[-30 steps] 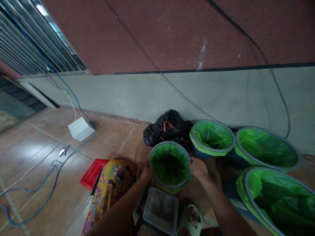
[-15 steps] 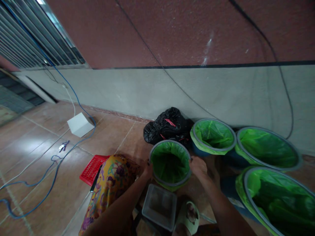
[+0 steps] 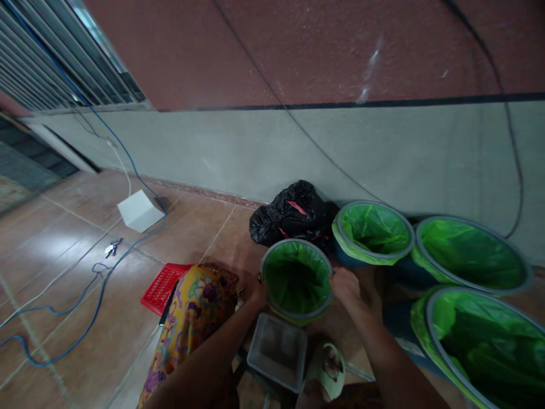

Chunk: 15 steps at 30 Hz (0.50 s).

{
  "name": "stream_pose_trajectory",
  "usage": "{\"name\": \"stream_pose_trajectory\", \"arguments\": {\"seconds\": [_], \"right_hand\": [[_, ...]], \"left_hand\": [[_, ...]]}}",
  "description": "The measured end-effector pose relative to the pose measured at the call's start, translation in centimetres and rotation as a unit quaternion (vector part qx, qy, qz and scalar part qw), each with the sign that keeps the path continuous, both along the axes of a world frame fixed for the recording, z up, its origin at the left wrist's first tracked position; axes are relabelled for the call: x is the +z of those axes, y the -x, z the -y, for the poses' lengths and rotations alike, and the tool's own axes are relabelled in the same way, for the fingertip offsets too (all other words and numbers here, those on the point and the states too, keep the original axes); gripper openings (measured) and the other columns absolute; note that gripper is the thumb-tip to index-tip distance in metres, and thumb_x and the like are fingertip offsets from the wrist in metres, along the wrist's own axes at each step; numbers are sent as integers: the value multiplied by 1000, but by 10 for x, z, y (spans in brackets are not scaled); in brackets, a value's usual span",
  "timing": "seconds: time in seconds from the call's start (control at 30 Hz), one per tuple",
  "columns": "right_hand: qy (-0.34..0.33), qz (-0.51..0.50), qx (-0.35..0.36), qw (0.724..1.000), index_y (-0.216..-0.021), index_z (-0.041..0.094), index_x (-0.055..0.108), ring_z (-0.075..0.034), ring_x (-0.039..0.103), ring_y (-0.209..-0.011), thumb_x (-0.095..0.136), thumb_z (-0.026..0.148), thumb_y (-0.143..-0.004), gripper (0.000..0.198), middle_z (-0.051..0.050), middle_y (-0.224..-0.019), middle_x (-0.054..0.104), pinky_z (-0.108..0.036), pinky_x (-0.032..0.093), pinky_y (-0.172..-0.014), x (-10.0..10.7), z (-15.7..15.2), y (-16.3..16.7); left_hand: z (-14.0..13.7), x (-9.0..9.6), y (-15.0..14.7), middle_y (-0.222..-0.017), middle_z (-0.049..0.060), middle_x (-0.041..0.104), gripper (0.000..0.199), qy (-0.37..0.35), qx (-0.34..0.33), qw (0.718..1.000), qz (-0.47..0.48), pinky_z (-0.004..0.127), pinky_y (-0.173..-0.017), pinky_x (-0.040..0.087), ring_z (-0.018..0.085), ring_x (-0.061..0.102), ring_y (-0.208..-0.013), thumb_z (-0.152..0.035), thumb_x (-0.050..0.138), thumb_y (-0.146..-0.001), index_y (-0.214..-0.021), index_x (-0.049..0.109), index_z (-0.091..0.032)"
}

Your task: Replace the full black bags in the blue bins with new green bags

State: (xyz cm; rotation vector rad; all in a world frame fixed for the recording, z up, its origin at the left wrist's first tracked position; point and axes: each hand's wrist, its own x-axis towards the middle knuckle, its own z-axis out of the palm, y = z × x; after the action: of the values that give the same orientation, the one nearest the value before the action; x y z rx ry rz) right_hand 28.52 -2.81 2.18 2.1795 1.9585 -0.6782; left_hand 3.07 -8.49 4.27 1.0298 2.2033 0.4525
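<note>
A round trash bin (image 3: 298, 281) with a grey rim and a green liner bag stands in front of me, its mouth facing up. My left hand (image 3: 256, 289) grips the rim on its left side, and my right hand (image 3: 344, 284) is closed on the rim at the right. Most of the fingers are hidden behind the rim and the bag. Just below the bin is a translucent plastic container (image 3: 277, 352). Behind it a black garbage bag (image 3: 293, 213) with red ties lies against the wall.
Three more green-lined bins (image 3: 374, 230) stand to the right. On the left are a red basket (image 3: 164, 288), a white box (image 3: 140, 211), keys (image 3: 112, 247) and a blue cable (image 3: 91, 307) across the tiles. A slippered foot (image 3: 330, 369) is near the container.
The whole view has shifted slightly. Both hands keep their hold on the bin's rim, and the bin stays in about the same place beside the black bag.
</note>
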Motion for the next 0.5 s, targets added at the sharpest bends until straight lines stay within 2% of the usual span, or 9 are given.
{"name": "stream_pose_trajectory", "arguments": {"seconds": [0.17,0.27,0.4,0.5], "right_hand": [[13,7,-13,1000,-98,10,72,-23,68,-99,46,21,-90,30,-18,-102,72,-28,48,-82,-1,2,2],[21,7,-31,999,-99,9,72,-23,68,-99,45,23,-91,32,-18,-101,72,-28,49,-81,3,2,4],[22,15,-23,999,-104,10,71,-23,67,-104,45,25,-92,32,-17,-106,72,-28,48,-86,7,4,5],[23,21,-22,999,-112,7,67,-24,65,-108,48,30,-93,36,-20,-109,70,-30,48,-90,13,8,4]], "left_hand": [[1,-4,0,-102,11,71,23,-12,-6,1000,-24,33,-87,45,25,63,-98,-14,61,-78,-100,69,-18],[2,-11,1,-102,14,70,22,-12,-26,999,-28,34,-87,45,27,62,-101,-13,59,-80,-100,69,-13],[2,-15,3,-112,17,68,27,-11,-37,999,-30,36,-90,44,28,62,-105,-13,58,-81,-107,67,-11],[6,-16,5,-118,16,65,35,-23,-12,1000,-1,36,-95,43,27,60,-112,-17,60,-82,-117,61,-13]]}}
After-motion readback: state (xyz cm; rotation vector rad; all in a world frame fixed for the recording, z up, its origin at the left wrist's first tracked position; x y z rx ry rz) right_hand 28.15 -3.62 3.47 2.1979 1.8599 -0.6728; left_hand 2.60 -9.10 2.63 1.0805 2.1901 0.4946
